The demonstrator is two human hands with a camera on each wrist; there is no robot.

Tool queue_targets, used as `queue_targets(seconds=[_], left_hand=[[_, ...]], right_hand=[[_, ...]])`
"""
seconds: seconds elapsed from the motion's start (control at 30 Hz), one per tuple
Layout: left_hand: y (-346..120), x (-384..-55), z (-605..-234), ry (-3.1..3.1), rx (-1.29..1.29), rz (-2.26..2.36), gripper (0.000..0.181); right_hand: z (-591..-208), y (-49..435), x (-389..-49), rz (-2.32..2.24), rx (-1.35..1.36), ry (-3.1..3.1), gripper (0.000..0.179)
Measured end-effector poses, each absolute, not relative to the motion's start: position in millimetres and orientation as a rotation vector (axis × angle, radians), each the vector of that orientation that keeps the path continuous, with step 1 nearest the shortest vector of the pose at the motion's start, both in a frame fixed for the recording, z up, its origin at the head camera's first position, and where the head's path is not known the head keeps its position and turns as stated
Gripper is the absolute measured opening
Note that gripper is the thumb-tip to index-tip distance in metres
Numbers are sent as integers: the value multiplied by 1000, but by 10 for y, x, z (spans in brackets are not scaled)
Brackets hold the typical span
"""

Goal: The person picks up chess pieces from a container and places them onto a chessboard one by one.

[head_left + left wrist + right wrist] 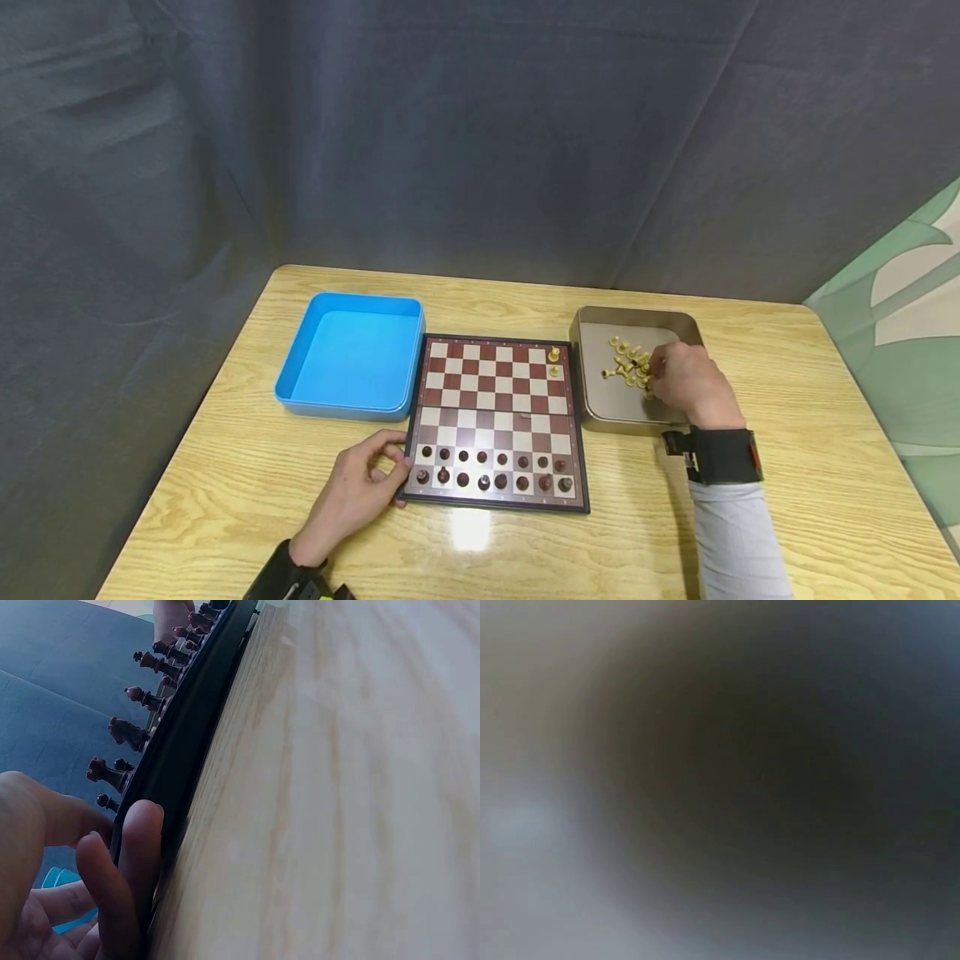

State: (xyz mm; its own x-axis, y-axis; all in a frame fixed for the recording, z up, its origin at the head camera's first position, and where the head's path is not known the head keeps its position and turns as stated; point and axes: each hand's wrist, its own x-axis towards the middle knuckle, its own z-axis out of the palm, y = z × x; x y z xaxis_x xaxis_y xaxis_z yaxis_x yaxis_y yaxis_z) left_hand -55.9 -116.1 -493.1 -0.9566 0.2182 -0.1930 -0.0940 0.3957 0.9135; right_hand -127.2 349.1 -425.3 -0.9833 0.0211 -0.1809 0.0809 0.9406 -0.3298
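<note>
A chessboard (483,400) lies flat on the table with two rows of dark chess pieces (482,482) standing along its near side. Two pale yellow pieces (554,372) stand at its far right corner. My left hand (360,487) grips the board's near left edge, thumb and fingers at the frame; in the left wrist view its fingers (139,840) press against the black side. Over at the right, my right hand (693,379) reaches down into a metal tin (592,408), fingertips among yellow chess pieces (626,367). Those fingertips are hidden, so I cannot tell whether they pinch one.
A blue tray (348,358) sits left of the board, its rim close to the board's far left corner. The tin stands against the board's right side. Dark cloth (480,150) hangs behind the wooden table (810,450). The right wrist view is dark blur.
</note>
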Motion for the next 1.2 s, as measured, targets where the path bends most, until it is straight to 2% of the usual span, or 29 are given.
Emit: queue_targets(seconds=[1.2], left_hand=[[-1163,-566,-4942,2373,96,1570,39]], right_hand=[[-4110,3493,-1242,-695,20,3067,21]])
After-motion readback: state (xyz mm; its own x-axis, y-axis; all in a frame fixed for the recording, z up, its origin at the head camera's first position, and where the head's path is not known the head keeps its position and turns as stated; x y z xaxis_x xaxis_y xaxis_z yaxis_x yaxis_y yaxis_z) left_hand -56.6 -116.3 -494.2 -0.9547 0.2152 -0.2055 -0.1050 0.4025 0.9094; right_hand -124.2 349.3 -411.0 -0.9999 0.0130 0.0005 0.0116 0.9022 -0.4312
